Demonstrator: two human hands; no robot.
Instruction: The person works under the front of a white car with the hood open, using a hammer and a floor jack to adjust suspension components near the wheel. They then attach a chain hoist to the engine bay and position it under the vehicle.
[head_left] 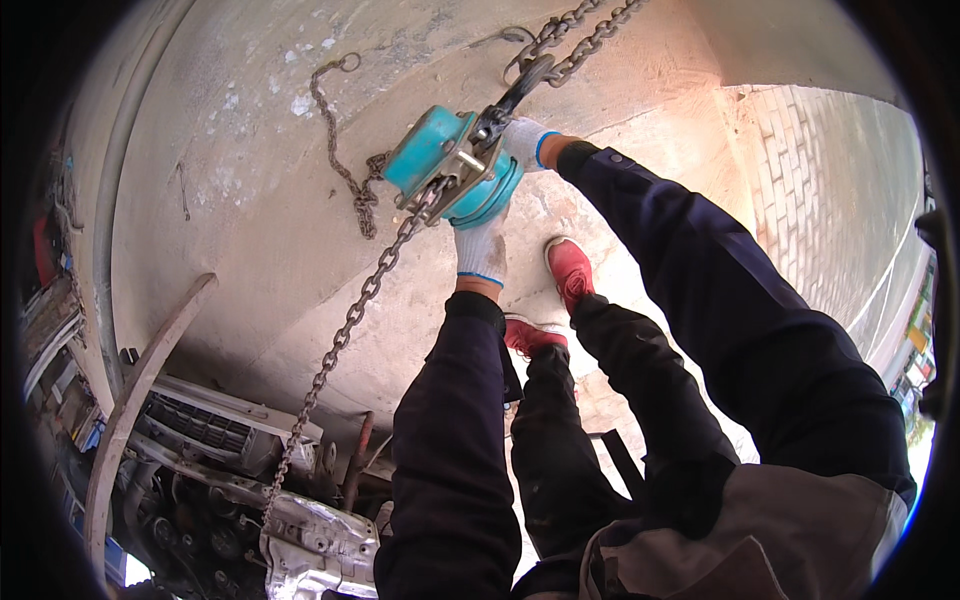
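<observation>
A teal chain hoist point(430, 150) hangs slantwise in the upper middle of the view. Its black hook point(522, 85) catches a heavy chain point(590, 45) that leaves at the top. From its lower side a rusty load chain point(350, 322) runs down to a silvery metal part point(315, 545) at lower left. My left hand point(482, 250), in a white knit glove, is against the hoist's near, rounded cover. My right hand point(525, 143), gloved alike, grips the hoist's right side near the hook. The hoist's body hides most of the fingers of both hands.
A thin loose chain with a ring point(335, 120) lies on the concrete floor point(250, 200) beyond the hoist. A curved strip point(150, 390) and an engine with a front grille point(205, 425) are at lower left. My red shoes point(570, 270) stand below the hoist. Pale brickwork point(800, 190) is at right.
</observation>
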